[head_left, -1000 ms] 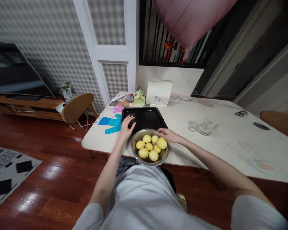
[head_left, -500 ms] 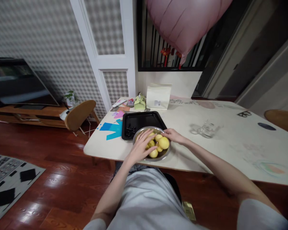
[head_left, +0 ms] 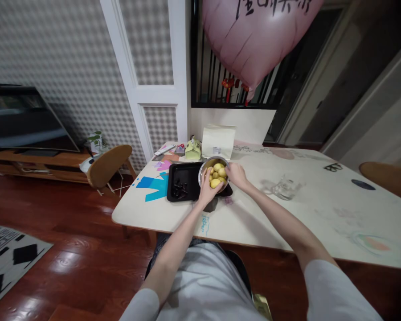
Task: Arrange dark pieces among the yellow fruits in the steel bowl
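A round metal bowl [head_left: 203, 166] holds several yellow, roundish fruits or potatoes [head_left: 217, 174]; I cannot tell which. It is tilted toward me, above the right half of a black baking tray [head_left: 186, 171]. My left hand [head_left: 208, 191] is cupped at the bowl's near-left rim, fingers and thumb curled around the yellow pieces there. On the right side, my right hand [head_left: 236, 174] grips the rim, its fingers partly hidden. Small black pieces [head_left: 179, 189] lie in the left part of the tray.
A cream paper bag [head_left: 218, 141] and a small green package [head_left: 193, 149] stand at the back of the table [head_left: 254, 227]. To the right are a clear glass vessel [head_left: 285, 188], glasses [head_left: 333, 167] and a dark oval [head_left: 363, 184]. A pink balloon [head_left: 257, 44] hangs overhead.
The bowl has risen from the table's near edge and moved away from me over the tray, tilting. My left hand has gone from spread over the contents to cupped at the near rim.
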Motion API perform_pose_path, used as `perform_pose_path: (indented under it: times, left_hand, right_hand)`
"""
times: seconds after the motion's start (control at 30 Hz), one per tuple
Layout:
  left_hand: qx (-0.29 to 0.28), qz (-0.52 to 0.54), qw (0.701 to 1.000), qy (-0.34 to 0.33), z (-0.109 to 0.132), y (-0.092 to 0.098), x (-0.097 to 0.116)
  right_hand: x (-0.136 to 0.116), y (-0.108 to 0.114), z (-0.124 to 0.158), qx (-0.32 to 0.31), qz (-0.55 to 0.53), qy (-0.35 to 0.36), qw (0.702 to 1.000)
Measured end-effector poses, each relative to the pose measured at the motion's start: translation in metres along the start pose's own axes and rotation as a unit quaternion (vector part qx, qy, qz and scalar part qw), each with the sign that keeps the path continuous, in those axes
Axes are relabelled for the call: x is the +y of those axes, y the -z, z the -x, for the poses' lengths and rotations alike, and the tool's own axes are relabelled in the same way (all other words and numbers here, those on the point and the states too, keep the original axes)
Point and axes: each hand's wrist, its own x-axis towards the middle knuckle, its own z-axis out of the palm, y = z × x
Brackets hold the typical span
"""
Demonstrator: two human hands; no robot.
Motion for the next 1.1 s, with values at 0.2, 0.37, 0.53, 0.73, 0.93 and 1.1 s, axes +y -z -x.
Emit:
perform_pose_path:
  times: [0.2,0.37,0.53,0.73,0.93,1.1]
  left_hand:
    - [0.006,0.001,1.0,0.012,-0.004,0.0,-0.02]
    - [-0.004,0.003,1.0,0.011,-0.004,-0.004,-0.025]
    - [-0.002,0.011,0.999,0.036,-0.005,-0.005,-0.029]
    - [-0.02,0.005,0.998,0.063,-0.006,-0.004,-0.03]
    - [-0.026,0.0,0.997,0.073,-0.007,-0.005,-0.034]
    - [-0.022,-0.007,0.997,0.072,-0.007,-0.005,-0.037]
  right_hand:
    - [-0.016,-0.002,-0.001,0.035,0.062,-0.015,0.997]
    - [-0.028,-0.004,0.001,0.059,0.11,0.002,0.992]
    - [-0.032,-0.008,0.001,0.075,0.149,0.028,0.986]
    - [-0.03,-0.011,-0.003,0.083,0.177,0.041,0.98]
    - [-0.021,-0.01,-0.005,0.095,0.19,0.046,0.976]
    - [-0.013,-0.001,-0.004,0.118,0.192,0.037,0.974]
